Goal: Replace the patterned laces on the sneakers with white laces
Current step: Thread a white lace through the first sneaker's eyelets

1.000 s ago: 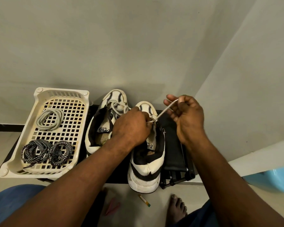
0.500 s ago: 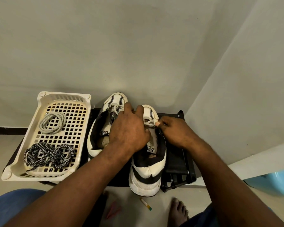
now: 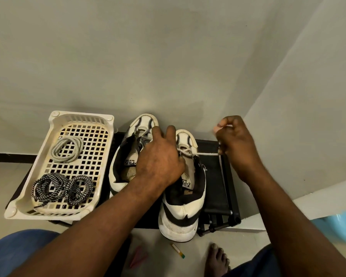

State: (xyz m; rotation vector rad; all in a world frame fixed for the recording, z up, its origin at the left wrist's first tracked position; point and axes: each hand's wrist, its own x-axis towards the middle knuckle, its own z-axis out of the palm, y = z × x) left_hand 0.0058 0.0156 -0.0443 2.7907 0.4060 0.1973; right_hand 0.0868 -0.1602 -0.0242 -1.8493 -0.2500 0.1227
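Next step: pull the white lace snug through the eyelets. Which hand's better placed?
Right. The right hand pinches the white lace, which is stretched sideways from the nearer sneaker. The left hand rests on top of that sneaker, likely steadying it, with no lace visibly in its fingers.

Dim, even indoor light, soft shadows, wide-angle bending, slight motion blur

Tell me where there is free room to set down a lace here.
Free: basket floor between the white coil and the patterned laces; stool fabric right of the right sneaker, though the right hand holds a white lace taut across its far end. Crowded: over both sneakers, under the left hand.
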